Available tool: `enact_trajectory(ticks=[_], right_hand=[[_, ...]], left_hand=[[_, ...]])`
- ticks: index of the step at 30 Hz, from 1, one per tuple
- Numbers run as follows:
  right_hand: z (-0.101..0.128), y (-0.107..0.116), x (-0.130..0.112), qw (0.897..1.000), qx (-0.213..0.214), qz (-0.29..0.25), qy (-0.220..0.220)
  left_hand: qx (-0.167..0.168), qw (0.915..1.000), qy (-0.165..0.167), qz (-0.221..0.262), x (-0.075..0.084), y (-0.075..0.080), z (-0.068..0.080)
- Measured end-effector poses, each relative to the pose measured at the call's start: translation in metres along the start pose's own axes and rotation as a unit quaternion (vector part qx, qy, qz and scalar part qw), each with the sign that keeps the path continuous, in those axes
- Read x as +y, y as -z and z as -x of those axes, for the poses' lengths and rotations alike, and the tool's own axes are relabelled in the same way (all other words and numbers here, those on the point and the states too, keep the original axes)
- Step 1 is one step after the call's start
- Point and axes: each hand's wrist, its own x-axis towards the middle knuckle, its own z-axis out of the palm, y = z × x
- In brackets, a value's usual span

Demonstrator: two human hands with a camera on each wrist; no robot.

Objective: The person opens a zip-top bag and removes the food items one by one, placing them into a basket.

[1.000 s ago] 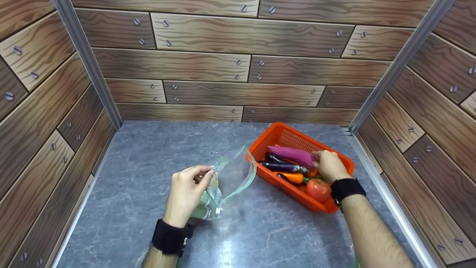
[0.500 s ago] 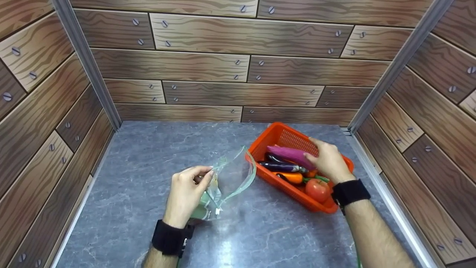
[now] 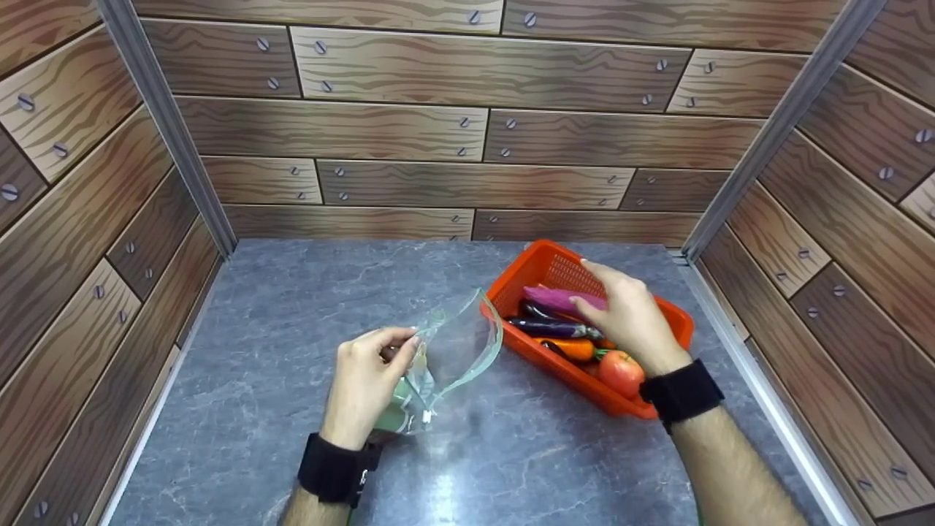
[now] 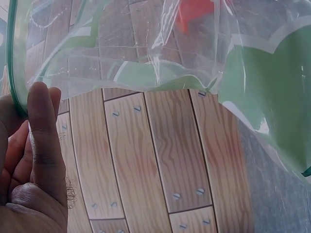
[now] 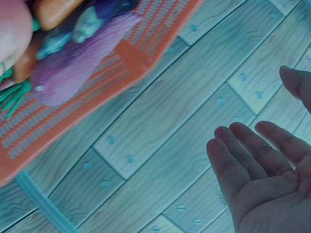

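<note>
My right hand [image 3: 628,321] has slid left over the basket [image 3: 676,321], fingers loose and empty above the purple vegetable [image 3: 559,298], while my left hand [image 3: 365,387] pinches the bag [image 3: 456,351] open.

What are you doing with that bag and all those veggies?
The left hand pinches a clear bag and holds its mouth open on the table. The right hand is open over the orange basket, above a purple veggie. A tomato lies in the basket too. Nothing is in the bag yet.
</note>
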Motion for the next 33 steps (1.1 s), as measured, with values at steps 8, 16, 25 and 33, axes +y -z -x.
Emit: enact_trajectory(ticks=[8,16,25,33], right_hand=[[0.01,-0.007,-0.034,0.998,0.023,0.002,0.05],[0.022,-0.014,-0.063,0.989,0.072,0.012,0.132],[0.032,-0.025,-0.083,0.973,0.093,0.048,0.205],[0.036,-0.045,-0.096,0.961,0.088,0.05,0.257]], left_hand=[[0.001,1.0,0.0,-0.001,0.0,0.001,0.001],[0.001,1.0,0.0,0.0,0.001,0.0,0.0],[-0.002,1.0,0.006,0.004,0.002,0.0,0.0],[-0.001,1.0,0.005,0.006,0.003,0.0,0.001]])
